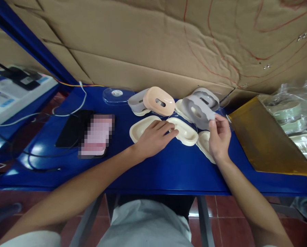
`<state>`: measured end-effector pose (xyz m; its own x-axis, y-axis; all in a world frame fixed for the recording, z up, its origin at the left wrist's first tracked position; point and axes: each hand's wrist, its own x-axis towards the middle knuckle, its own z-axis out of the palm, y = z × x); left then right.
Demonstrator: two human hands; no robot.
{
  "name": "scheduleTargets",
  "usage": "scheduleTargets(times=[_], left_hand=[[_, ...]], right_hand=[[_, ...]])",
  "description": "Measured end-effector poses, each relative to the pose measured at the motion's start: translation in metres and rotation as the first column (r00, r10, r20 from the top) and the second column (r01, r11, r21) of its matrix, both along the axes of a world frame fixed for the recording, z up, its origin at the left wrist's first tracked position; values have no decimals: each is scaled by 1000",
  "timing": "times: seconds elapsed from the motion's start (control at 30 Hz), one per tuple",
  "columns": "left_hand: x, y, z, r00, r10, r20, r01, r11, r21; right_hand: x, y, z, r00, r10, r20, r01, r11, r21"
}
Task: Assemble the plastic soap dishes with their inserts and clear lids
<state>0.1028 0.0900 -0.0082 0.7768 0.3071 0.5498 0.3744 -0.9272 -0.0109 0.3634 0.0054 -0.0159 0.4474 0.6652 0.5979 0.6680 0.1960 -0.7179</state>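
My right hand is closed on the edge of a grey plastic cover, which it holds tilted above the table. Fingers stretched and a little apart, my left hand rests over two cream oval trays, touching the rim of the middle tray and partly hiding the left tray. Another cream tray lies beside my right hand, which covers part of it. Behind my left hand, a peach cover with a slot leans on a grey cover. One more grey cover stands behind the held one.
On the left of the blue table lie a phone, a black flat item and cables. A clear plastic lid is near the back cardboard wall. At right stands a yellowish bin with bagged green items.
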Motion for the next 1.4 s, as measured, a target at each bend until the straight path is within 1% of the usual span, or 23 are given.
scheduleTargets(times=[0.07, 0.13, 0.17, 0.2, 0.23, 0.27, 0.33, 0.4, 0.47, 0.57, 0.63, 0.67, 0.73, 0.8, 0.87, 0.93, 1.0, 1.07, 1.13, 1.2, 1.23, 1.3, 1.4], left_hand=[[-1, 1, -1, 1000, 0, -4, 0, 1000, -2], [0, 1, -1, 1000, -7, 6, 7, 1000, 13], [0, 1, 0, 1000, -14, 9, 14, 1000, 20], [0, 1, 0, 1000, -23, 7, 23, 999, 23], [0, 1, -1, 1000, -31, -5, 31, 999, 20], [1, 1, -1, 999, -38, -22, 38, 999, 12], [1, 2, -3, 997, -47, -68, 46, 999, -19], [0, 4, -4, 994, -52, -98, 48, 998, -46], [0, 6, -5, 992, -54, -113, 47, 997, -65], [0, 7, -5, 990, -59, -127, 48, 995, -83], [0, 6, -4, 989, -53, -139, 40, 995, -91], [1, 5, -4, 989, -40, -145, 27, 996, -89], [1, 5, -3, 988, 9, -154, -22, 996, -82], [0, 5, -3, 986, 68, -152, -81, 993, -80], [0, 5, -3, 984, 102, -147, -116, 989, -87], [-1, 6, -2, 983, 111, -145, -125, 988, -88], [-1, 5, -1, 984, 113, -140, -125, 989, -84], [-1, 4, 0, 985, 115, -132, -126, 989, -81], [-1, 5, -1, 986, 111, -121, -122, 989, -86], [-1, 6, -4, 991, 106, -80, -114, 988, -107], [-1, 6, -6, 994, 102, -47, -108, 986, -125], [-1, 8, -9, 995, 93, 24, -88, 983, -159], [-2, 9, -8, 994, 81, 78, -68, 985, -157]], right_hand=[[-6, -5, 6, 986, 19, 166, -25, 999, 33], [-14, -11, 14, 940, 47, 337, -60, 998, 30], [-17, -14, 17, 910, 91, 404, -100, 995, 2], [-20, -16, 20, 876, 165, 454, -161, 986, -47], [-22, -18, 22, 833, 258, 489, -233, 966, -112], [-23, -20, 22, 780, 360, 512, -307, 933, -188], [-26, -21, 22, 671, 532, 517, -408, 847, -341], [-28, -20, 19, 613, 614, 497, -431, 787, -441], [-29, -20, 19, 598, 638, 485, -424, 765, -485], [-27, -20, 21, 607, 627, 488, -427, 775, -465], [-20, -19, 23, 639, 573, 513, -401, 817, -414], [-15, -17, 24, 666, 517, 538, -353, 853, -384], [-1, -12, 24, 714, 363, 599, -191, 924, -331], [14, -6, 21, 728, 241, 641, -36, 948, -316], [25, -2, 19, 754, 188, 629, 23, 950, -312], [30, -1, 17, 835, 132, 535, 14, 965, -260], [30, -3, 16, 932, 44, 361, 15, 987, -159], [28, -6, 16, 982, -16, 187, 33, 996, -89], [27, -7, 14, 996, -19, 86, 26, 997, -75], [27, -8, 14, 997, 7, 71, -2, 998, -71], [28, -7, 14, 995, 17, 103, -11, 998, -64], [29, -7, 15, 967, 42, 252, -28, 998, -58], [29, -6, 18, 866, 94, 491, -60, 995, -83]])
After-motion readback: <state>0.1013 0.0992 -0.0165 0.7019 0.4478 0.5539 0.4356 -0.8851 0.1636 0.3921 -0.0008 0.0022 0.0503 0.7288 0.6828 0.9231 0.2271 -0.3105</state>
